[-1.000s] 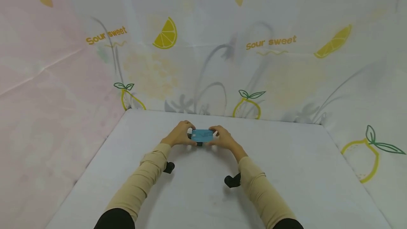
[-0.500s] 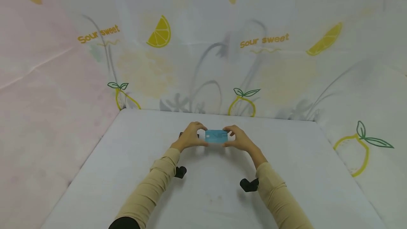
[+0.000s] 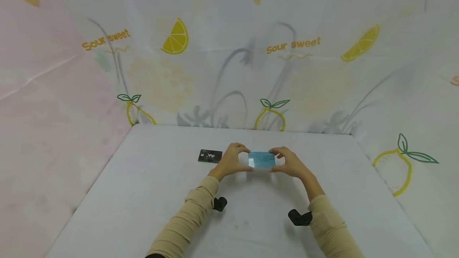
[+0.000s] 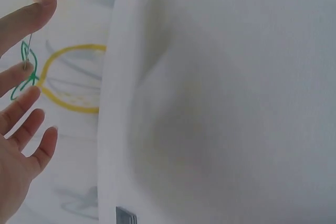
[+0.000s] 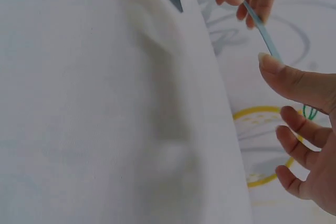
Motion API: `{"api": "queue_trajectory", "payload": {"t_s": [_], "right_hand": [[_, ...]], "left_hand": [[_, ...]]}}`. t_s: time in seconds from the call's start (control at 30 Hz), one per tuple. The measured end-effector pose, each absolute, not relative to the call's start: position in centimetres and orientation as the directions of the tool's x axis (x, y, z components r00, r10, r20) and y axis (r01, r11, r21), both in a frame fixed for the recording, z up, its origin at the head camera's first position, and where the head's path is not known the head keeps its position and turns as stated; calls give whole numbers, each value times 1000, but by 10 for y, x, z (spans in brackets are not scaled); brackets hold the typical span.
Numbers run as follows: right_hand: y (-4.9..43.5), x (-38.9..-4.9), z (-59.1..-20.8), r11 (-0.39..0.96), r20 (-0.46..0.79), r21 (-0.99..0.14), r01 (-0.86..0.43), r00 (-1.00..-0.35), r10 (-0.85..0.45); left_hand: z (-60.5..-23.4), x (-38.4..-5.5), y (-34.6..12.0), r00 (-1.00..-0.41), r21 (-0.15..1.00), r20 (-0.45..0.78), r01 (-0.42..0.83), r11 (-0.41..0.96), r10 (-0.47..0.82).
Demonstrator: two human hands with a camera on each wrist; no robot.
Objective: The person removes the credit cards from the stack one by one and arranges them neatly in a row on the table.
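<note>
A light blue card (image 3: 261, 159) is held up lengthwise between both hands over the white table. My left hand (image 3: 231, 160) pinches its left end between thumb and fingertips, and my right hand (image 3: 290, 164) grips the right end in the same way. Both wrist views show the card nearly edge-on, as a thin strip (image 5: 265, 35). To the left of my left hand, a black card (image 3: 210, 155) printed "Vip" lies flat on the table. It shows again as a small dark piece at the bottom of the left wrist view.
The white table (image 3: 143, 194) meets a printed backdrop (image 3: 222, 71) with lemon drawings at its back edge. A pink wall (image 3: 46, 138) stands along the left. Black camera mounts (image 3: 300, 218) jut inward from both wrists.
Both hands have carried the blue card to the right and slightly nearer. The black card, mostly hidden behind the left hand and blue card before, now shows almost whole. The head view has turned slightly.
</note>
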State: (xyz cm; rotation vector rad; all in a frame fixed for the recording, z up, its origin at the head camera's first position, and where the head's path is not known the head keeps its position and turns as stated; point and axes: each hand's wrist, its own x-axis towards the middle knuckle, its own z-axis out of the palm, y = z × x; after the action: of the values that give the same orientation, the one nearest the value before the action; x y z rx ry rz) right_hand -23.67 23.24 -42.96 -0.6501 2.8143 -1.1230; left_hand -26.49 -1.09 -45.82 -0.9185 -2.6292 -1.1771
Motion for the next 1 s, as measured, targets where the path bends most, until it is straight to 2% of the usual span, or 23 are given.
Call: {"api": "queue_trajectory", "payload": {"t_s": [0.2, 0.63, 1.0], "right_hand": [[251, -228, -430, 662, 107, -665, -347, -921, -374], [300, -203, -444, 696, 33, -680, -229, -958, -283], [333, -194, -448, 679, -49, -714, -169, -956, -289]], "left_hand": [[-463, -260, 11, -812, 665, 331, 562, 491, 480], [-479, -241, 68, -830, 655, 270, 530, 539, 488], [-489, -234, 107, -838, 565, 234, 530, 632, 492]]}}
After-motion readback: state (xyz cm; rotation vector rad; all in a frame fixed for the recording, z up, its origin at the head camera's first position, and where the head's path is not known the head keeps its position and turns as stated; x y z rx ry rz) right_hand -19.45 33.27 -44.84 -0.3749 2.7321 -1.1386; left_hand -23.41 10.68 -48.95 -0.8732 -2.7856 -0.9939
